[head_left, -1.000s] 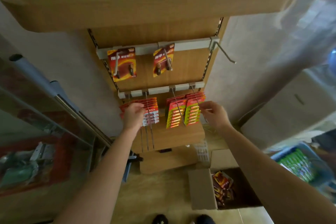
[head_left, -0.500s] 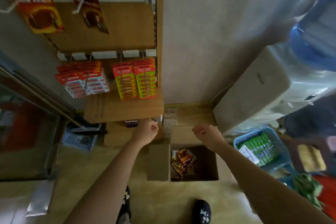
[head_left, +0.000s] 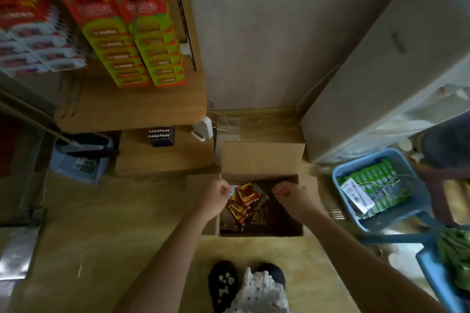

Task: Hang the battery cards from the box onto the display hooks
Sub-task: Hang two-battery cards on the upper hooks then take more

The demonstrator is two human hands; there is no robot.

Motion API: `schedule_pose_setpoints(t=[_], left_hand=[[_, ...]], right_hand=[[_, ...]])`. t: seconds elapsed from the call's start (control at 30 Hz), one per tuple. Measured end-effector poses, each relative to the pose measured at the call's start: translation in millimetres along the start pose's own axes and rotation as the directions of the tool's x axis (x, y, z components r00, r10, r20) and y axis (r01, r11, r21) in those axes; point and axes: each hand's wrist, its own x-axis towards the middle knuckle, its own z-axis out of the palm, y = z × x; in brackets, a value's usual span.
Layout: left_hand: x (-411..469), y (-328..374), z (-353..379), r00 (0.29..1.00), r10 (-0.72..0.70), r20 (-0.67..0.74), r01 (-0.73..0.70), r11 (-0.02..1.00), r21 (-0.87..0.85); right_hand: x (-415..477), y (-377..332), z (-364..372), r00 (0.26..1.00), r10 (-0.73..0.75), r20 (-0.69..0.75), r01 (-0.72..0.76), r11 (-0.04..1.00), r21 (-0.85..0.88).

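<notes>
My left hand (head_left: 213,196) and right hand (head_left: 293,197) hover curled and empty over the open brown cardboard box (head_left: 262,160), with glossy red-and-yellow battery cards (head_left: 245,203) lying between them.

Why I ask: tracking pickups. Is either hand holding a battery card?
No, the left hand and right hand hover empty above the box, where the battery cards lie.

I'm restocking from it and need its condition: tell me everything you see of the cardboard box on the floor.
The cardboard box is plain brown, upright on the tan floor near the wall, its top open with flaps folded outward. The inside is dark; red-and-yellow battery cards lie heaped toward its left side. The left hand and right hand hover over the opening, fingers curled; whether they touch it cannot be told.
</notes>
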Motion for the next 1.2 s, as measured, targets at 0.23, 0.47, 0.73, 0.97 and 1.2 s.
schedule_pose_setpoints(t=[0.23,0.47,0.73,0.97,1.2], left_hand=[[139.7,-85.1,116.2,0.998,0.038,0.052,-0.037,0.999,-0.02],[255.8,-154.2,186.9,0.995,-0.016,0.095,-0.004,0.977,0.211],[293.0,-177.3,219.8,0.998,-0.021,0.055,-0.012,0.836,0.549],[285.6,-179.7,222.5,0.993,-0.12,0.002,0.08,0.675,0.734],[292.6,-185.4,232.9,0.991,-0.091,0.099,-0.011,0.682,0.731]], right_hand=[[131.8,105.6,103.5,0.999,0.034,0.007,-0.034,0.999,-0.003],[256.1,178.4,176.5,0.991,0.087,0.099,-0.081,0.995,-0.063],[307.3,201.0,230.5,0.983,0.138,0.12,-0.105,0.963,-0.248],[312.0,198.1,226.1,0.96,0.239,0.144,-0.257,0.958,0.124],[291.8,198.9,164.6,0.993,-0.08,-0.082,0.052,0.954,-0.294]])
